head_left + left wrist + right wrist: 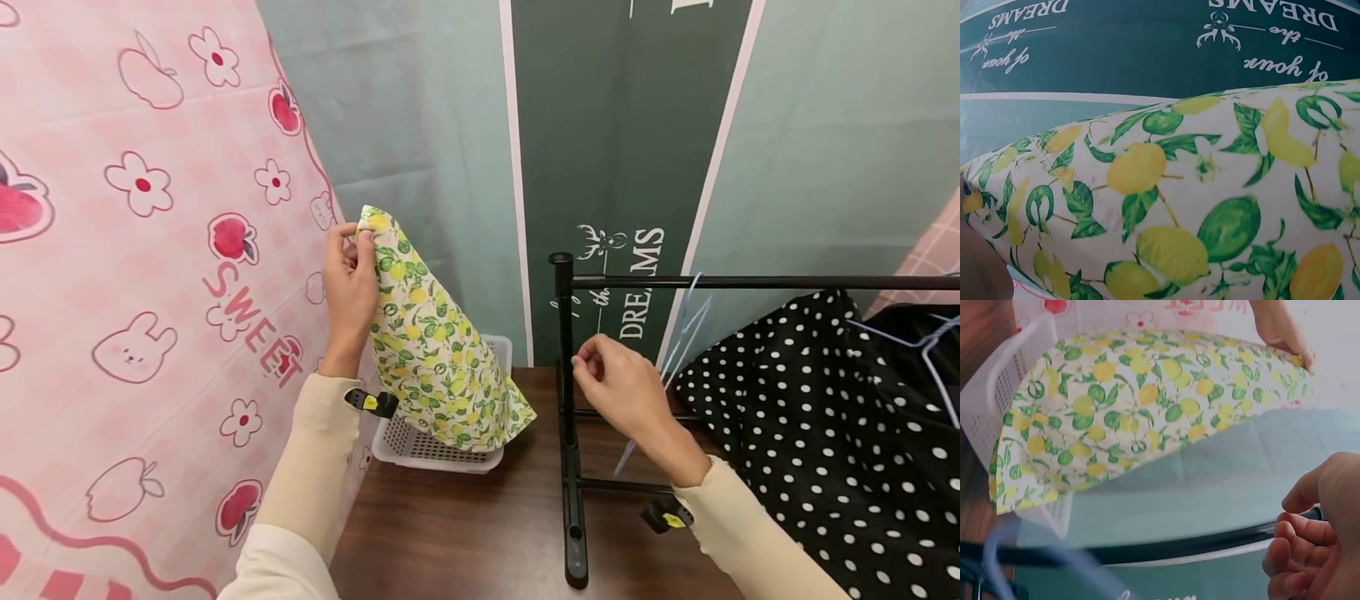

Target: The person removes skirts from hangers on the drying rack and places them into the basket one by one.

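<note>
My left hand (351, 279) pinches the top corner of a white cloth (438, 342) printed with yellow lemons and green leaves. The cloth hangs down at a slant, its lower end over a white plastic basket (438, 457). In the left wrist view the lemon-print cloth (1166, 206) fills the lower part. My right hand (626, 392) is beside the upright post of a black clothes rack (567, 358), fingers loosely curled with nothing seen in them. A pale blue hanger (684, 329) hangs from the rail just behind that hand. In the right wrist view, the right hand (1316, 537) appears close to the rack's bar.
A black polka-dot garment (810, 417) hangs on the rack at right, with another blue hanger (926, 337) beside it. A pink printed curtain (150, 275) covers the left side. Behind stands a green and grey fabric backdrop (600, 125). Basket and rack stand on a brown wood-look surface (465, 533).
</note>
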Action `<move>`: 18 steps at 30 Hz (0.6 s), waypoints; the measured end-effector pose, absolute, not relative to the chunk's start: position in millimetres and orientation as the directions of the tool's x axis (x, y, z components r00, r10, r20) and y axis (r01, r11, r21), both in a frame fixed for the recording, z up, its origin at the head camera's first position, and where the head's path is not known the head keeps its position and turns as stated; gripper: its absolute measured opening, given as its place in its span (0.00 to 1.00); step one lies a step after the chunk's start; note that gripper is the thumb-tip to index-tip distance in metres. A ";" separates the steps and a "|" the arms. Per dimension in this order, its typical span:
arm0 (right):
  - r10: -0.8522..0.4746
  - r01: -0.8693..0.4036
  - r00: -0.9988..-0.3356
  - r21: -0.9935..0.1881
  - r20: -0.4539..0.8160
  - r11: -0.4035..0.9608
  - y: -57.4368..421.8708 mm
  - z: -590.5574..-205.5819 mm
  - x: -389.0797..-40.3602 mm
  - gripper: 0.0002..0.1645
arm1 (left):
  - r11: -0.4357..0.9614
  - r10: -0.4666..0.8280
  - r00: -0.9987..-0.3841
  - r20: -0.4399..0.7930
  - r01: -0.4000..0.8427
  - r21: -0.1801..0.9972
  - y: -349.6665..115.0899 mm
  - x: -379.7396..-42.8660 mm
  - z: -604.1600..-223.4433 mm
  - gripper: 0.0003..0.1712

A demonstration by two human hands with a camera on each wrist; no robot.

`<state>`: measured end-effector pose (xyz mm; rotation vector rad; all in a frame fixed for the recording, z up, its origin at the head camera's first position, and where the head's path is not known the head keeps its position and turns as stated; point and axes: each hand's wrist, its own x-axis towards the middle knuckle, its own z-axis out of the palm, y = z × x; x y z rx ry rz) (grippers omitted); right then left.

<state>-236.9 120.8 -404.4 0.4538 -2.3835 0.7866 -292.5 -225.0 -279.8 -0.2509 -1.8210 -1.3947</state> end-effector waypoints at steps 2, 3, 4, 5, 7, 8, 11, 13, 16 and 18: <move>-0.150 -0.484 -0.783 -0.439 0.604 0.757 111.9 -404.4 -236.8 0.05 | 0.364 -0.298 -0.653 0.696 0.597 0.715 -229.8 -294.9 -280.9 0.14; -0.160 -0.487 -0.790 -0.447 0.592 0.751 107.1 -403.5 -236.3 0.05 | 0.359 -0.295 -0.654 0.696 0.600 0.715 -230.8 -293.9 -279.8 0.14; -0.168 -0.488 -0.796 -0.453 0.581 0.746 102.3 -403.1 -236.3 0.05 | 0.349 -0.295 -0.659 0.691 0.599 0.721 -231.5 -293.2 -278.9 0.13; -0.179 -0.493 -0.801 -0.459 0.572 0.739 97.4 -402.2 -236.2 0.04 | 0.339 -0.295 -0.664 0.687 0.600 0.725 -232.1 -292.5 -278.2 0.13; -0.199 -0.495 -0.815 -0.474 0.545 0.728 87.8 -400.9 -236.7 0.04 | 0.321 -0.294 -0.670 0.682 0.603 0.730 -233.5 -291.1 -276.6 0.11; -0.212 -0.495 -0.823 -0.481 0.527 0.724 82.9 -400.6 -237.3 0.05 | 0.314 -0.293 -0.671 0.681 0.605 0.731 -234.2 -290.5 -276.0 0.11; -0.248 -0.484 -0.849 -0.499 0.467 0.718 67.9 -401.6 -239.9 0.08 | 0.304 -0.293 -0.672 0.680 0.609 0.733 -236.5 -288.8 -274.8 0.09; -0.270 -0.474 -0.865 -0.513 0.423 0.716 57.2 -403.0 -242.3 0.11 | 0.309 -0.294 -0.668 0.683 0.610 0.730 -237.8 -287.6 -273.9 0.09; -0.297 -0.461 -0.882 -0.531 0.367 0.711 39.9 -404.6 -246.9 0.19 | 0.322 -0.294 -0.661 0.691 0.612 0.722 -239.9 -286.5 -273.3 0.09; -0.315 -0.451 -0.891 -0.548 0.328 0.705 27.9 -405.4 -250.4 0.27 | 0.322 -0.290 -0.661 0.692 0.614 0.721 -240.9 -285.1 -273.0 0.09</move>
